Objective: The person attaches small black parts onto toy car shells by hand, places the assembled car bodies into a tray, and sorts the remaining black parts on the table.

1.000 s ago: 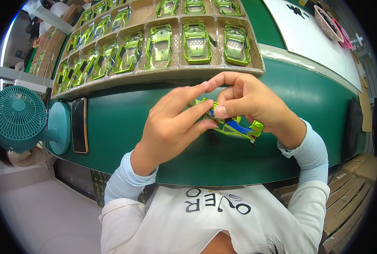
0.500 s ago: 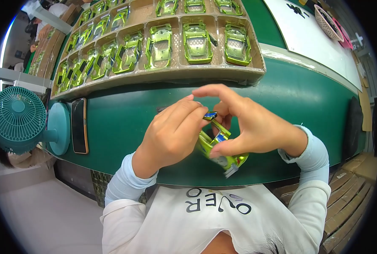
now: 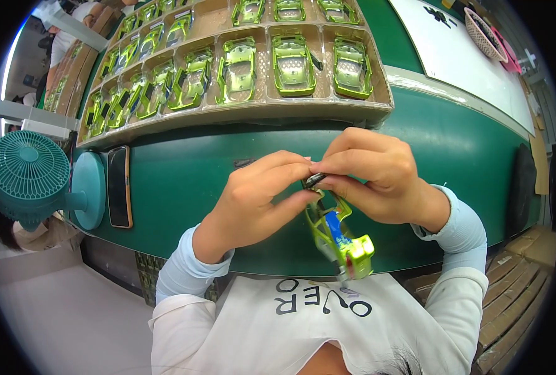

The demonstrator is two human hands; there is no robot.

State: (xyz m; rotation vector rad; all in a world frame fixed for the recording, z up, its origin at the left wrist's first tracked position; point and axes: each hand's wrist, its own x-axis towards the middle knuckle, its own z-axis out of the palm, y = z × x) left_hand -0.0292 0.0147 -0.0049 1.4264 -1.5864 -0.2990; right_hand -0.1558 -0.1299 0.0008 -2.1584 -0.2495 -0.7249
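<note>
Left hand point(image 3: 247, 203) and right hand point(image 3: 381, 178) are both pinching the upper end of a green car shell point(image 3: 335, 228); the shell is slanting toward 5 o'clock above the green table point(image 3: 446, 144). Partitioned tray point(image 3: 347, 111) of similar shells point(image 3: 292, 65) is lying at 11 o'clock, phone point(image 3: 119, 187) at 9, teal fan point(image 3: 28, 169) beyond.

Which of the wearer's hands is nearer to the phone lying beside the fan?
Left. The left hand is to the right of the phone, across green tabletop; the right hand is farther right, beyond the left hand.
</note>
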